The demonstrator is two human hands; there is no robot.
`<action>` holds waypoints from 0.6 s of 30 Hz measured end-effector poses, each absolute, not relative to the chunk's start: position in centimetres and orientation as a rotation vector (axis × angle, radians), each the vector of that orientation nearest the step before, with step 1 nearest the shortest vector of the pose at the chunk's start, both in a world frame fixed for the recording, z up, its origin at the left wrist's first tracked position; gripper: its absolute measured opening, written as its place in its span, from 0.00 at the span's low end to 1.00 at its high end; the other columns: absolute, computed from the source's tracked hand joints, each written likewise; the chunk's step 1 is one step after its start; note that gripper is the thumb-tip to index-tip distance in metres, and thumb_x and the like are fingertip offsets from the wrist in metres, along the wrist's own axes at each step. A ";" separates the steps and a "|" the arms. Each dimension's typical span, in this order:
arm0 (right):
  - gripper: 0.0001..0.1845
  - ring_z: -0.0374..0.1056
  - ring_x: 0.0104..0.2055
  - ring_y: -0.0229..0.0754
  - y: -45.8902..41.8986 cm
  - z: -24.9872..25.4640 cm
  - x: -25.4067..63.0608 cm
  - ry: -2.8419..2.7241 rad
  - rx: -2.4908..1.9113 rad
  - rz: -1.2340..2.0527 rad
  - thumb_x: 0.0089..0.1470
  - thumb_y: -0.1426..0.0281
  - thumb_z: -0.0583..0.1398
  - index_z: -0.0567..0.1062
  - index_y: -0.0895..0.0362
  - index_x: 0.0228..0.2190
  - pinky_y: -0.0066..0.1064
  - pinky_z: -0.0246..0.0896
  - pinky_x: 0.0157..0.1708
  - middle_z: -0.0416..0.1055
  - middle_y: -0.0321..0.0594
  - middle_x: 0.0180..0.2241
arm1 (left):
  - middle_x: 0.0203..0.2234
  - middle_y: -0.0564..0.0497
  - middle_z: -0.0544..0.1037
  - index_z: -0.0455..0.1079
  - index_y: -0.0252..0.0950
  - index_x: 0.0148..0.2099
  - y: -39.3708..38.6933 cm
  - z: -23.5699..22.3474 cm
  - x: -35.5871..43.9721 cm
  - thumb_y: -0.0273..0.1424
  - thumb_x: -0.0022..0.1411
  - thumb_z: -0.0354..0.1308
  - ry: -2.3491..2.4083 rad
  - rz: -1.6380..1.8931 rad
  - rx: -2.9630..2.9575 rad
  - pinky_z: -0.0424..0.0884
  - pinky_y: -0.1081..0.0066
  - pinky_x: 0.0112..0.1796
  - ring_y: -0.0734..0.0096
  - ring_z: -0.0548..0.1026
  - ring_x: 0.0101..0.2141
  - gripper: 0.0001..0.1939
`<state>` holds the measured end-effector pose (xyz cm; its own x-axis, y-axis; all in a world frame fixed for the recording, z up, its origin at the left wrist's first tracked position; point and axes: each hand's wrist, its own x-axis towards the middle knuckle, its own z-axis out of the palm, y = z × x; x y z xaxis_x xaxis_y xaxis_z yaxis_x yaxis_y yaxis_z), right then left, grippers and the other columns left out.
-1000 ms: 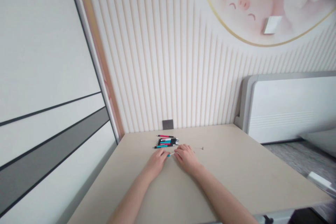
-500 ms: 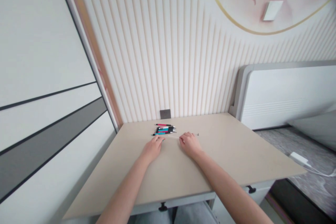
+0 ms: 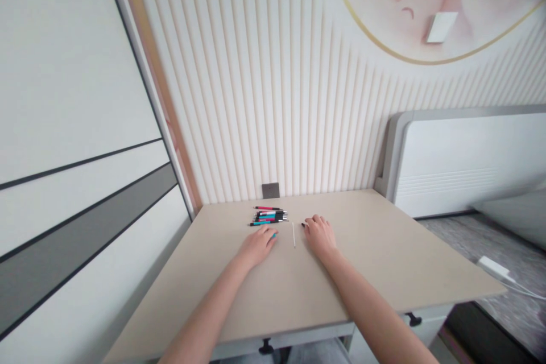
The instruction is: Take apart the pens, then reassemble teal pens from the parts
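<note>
On the pale surface (image 3: 354, 273), the left hand (image 3: 258, 245) lies open and relaxed, a small teal piece (image 3: 274, 235) at its fingertips. The right hand (image 3: 319, 236) lies open too, just beside a thin white refill (image 3: 294, 235). Beyond them lies a loose row of black, teal and red pens (image 3: 269, 216), near a grey wall plate (image 3: 270, 190).
</note>
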<state>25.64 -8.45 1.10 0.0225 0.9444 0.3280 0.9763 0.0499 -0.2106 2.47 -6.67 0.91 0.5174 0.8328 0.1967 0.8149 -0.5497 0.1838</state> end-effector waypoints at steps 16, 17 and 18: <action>0.15 0.69 0.45 0.46 -7.7 -0.2 25.9 -1.858 -1.995 0.022 0.59 0.71 0.52 0.76 0.55 0.43 0.33 0.55 0.43 0.75 0.46 0.41 | 0.44 0.48 0.72 0.70 0.43 0.53 -6.6 0.8 8.0 0.36 0.69 0.46 1.293 0.376 2.783 0.71 0.69 0.41 0.65 0.75 0.40 0.16; 0.15 0.69 0.45 0.46 -7.8 -0.2 25.9 -1.858 -1.997 0.018 0.58 0.71 0.52 0.76 0.55 0.43 0.33 0.55 0.43 0.75 0.46 0.41 | 0.44 0.48 0.72 0.70 0.43 0.52 -6.6 0.8 7.9 0.36 0.69 0.46 1.295 0.374 2.781 0.71 0.69 0.41 0.65 0.75 0.40 0.15; 0.15 0.69 0.45 0.46 -7.9 -0.2 25.8 -1.860 -1.996 0.014 0.59 0.71 0.52 0.76 0.55 0.43 0.34 0.55 0.43 0.75 0.46 0.41 | 0.44 0.48 0.72 0.70 0.43 0.52 -6.6 0.7 7.9 0.36 0.69 0.46 1.296 0.372 2.779 0.71 0.69 0.41 0.65 0.75 0.41 0.15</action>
